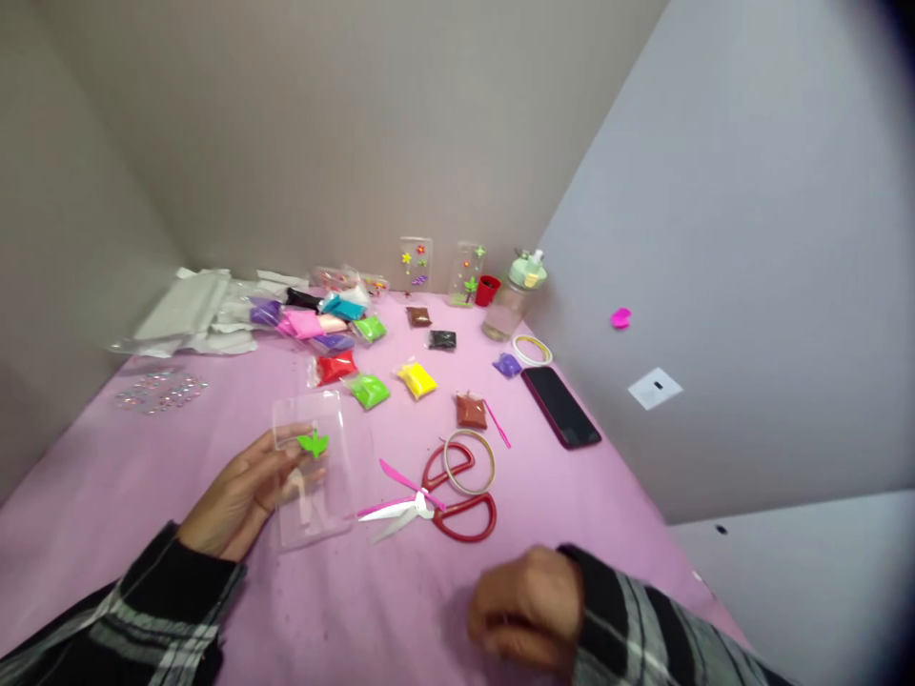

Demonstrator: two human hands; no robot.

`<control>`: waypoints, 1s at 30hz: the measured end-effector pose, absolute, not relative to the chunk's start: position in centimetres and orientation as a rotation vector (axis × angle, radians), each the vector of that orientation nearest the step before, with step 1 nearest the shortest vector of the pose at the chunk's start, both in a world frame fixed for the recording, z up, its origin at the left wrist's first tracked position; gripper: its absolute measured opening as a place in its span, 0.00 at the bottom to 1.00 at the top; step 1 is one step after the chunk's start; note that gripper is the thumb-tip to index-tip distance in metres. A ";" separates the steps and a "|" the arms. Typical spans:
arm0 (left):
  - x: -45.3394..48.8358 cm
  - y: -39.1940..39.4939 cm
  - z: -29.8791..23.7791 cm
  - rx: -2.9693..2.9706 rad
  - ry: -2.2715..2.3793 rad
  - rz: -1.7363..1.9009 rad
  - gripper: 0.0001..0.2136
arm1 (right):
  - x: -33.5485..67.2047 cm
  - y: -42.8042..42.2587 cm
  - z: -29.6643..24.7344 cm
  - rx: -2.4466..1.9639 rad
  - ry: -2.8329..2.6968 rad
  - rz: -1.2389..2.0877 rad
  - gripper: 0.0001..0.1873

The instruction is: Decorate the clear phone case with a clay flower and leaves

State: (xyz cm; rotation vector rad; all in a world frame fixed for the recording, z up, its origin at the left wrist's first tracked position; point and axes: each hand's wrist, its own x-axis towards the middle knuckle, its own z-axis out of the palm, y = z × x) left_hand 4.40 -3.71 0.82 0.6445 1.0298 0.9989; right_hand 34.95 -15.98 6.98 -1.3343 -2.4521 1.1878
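Note:
My left hand (247, 481) grips a clear phone case (318, 505) by its left side, with some fingers showing through the plastic. A green clay leaf shape (313, 443) sits on the upper part of the case. My right hand (527, 607) hovers low at the front, slightly blurred, its fingers curled in; whatever may be in them is hidden. Between the hands lie red-handled scissors (461, 521), partly open, with pink plastic clay tools (400, 478) against their blades. A tape roll (492, 462) rests on the scissor handles.
Clay packets, among them yellow (416, 379), red (335, 367) and brown (472, 411), lie across the pink table. A phone (561, 407), a white tape ring (533, 351) and a jar with a green lid (505, 310) stand right. Decorated clear cases (416, 267) lean against the wall.

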 end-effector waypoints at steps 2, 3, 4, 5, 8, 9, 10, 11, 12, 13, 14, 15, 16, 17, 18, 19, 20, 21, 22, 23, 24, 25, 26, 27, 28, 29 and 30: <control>4.3 -3.7 0.8 0.644 1.021 1.006 0.17 | 34.3 -10.9 7.1 -1.386 -2.528 1.085 0.05; 4.3 -3.8 0.7 0.647 1.020 1.012 0.18 | 33.7 -8.5 7.3 -1.462 -2.552 0.991 0.06; 4.3 -3.8 0.7 0.655 1.021 1.015 0.18 | 33.0 -6.2 7.6 -1.601 -2.556 0.833 0.05; 4.3 -3.8 0.8 0.665 1.023 1.018 0.19 | 32.1 -4.1 7.7 -1.664 -2.552 0.743 0.05; 4.5 -3.7 0.9 0.706 1.034 1.022 0.21 | 28.9 0.7 7.6 -1.800 -2.511 0.498 0.10; 4.6 -3.7 0.9 0.719 1.042 1.020 0.22 | 27.8 1.8 7.3 -1.830 -2.507 0.431 0.13; 4.6 -3.7 1.0 0.734 1.053 1.017 0.23 | 26.7 2.7 7.0 -1.853 -2.506 0.367 0.17; 4.6 -3.7 0.9 0.757 1.071 1.014 0.23 | 25.7 3.5 6.5 -1.875 -2.506 0.315 0.20; 4.6 -3.6 0.9 0.795 1.093 1.006 0.24 | 24.8 4.1 6.0 -1.891 -2.509 0.275 0.22; 4.5 -3.5 0.7 0.851 1.115 0.991 0.25 | 24.0 4.5 5.6 -1.902 -2.515 0.249 0.24; 4.3 -3.4 0.5 0.927 1.137 0.965 0.25 | 23.4 4.9 5.2 -1.914 -2.518 0.234 0.25; 4.0 -3.3 0.3 1.023 1.162 0.930 0.26 | 23.0 5.2 4.8 -1.923 -2.520 0.227 0.25; 3.7 -3.1 0.1 1.137 1.202 0.888 0.26 | 22.7 5.3 4.6 -1.931 -2.518 0.225 0.26; 3.3 -2.8 -0.2 1.258 1.270 0.843 0.26 | 22.7 5.3 4.6 -1.938 -2.511 0.225 0.26; 2.8 -2.6 -0.4 1.378 1.367 0.807 0.26 | 22.8 5.1 4.6 -1.940 -2.499 0.226 0.26; 2.3 -2.4 -0.5 1.486 1.487 0.793 0.26 | 23.1 4.8 4.8 -1.936 -2.484 0.227 0.26; 1.8 -2.3 -0.5 1.579 1.609 0.808 0.25 | 23.4 4.3 5.0 -1.923 -2.471 0.231 0.27; 1.5 -2.2 -0.4 1.651 1.707 0.854 0.25 | 23.8 3.6 5.3 -1.895 -2.462 0.238 0.27; 1.2 -2.2 -0.2 1.704 1.756 0.935 0.23 | 24.2 2.8 5.6 -1.854 -2.459 0.250 0.26; 1.2 -2.4 0.2 1.739 1.742 1.033 0.19 | 24.5 1.8 5.9 -1.798 -2.462 0.272 0.24; 1.3 -2.7 0.6 1.757 1.669 1.142 0.15 | 24.8 0.8 6.2 -1.746 -2.470 0.303 0.23; 1.6 -3.0 1.0 1.757 1.553 1.232 0.11 | 25.0 -0.3 6.3 -1.683 -2.457 0.348 0.23; 2.1 -3.5 1.4 1.744 1.443 1.279 0.08 | 25.1 -1.4 6.3 -1.579 -2.384 0.453 0.21; 2.7 -3.9 1.7 1.733 1.356 1.286 0.07 | 25.2 -2.4 6.3 -1.498 -2.301 0.541 0.19; 3.3 -4.4 1.8 1.717 1.288 1.274 0.06 | 25.2 -3.3 6.1 -1.434 -2.229 0.621 0.19; 3.9 -4.8 1.9 1.689 1.243 1.236 0.05 | 25.1 -4.0 5.9 -1.377 -2.165 0.695 0.18; 4.4 -5.1 1.8 1.633 1.229 1.202 0.06 | 25.0 -4.7 5.6 -1.339 -2.117 0.754 0.18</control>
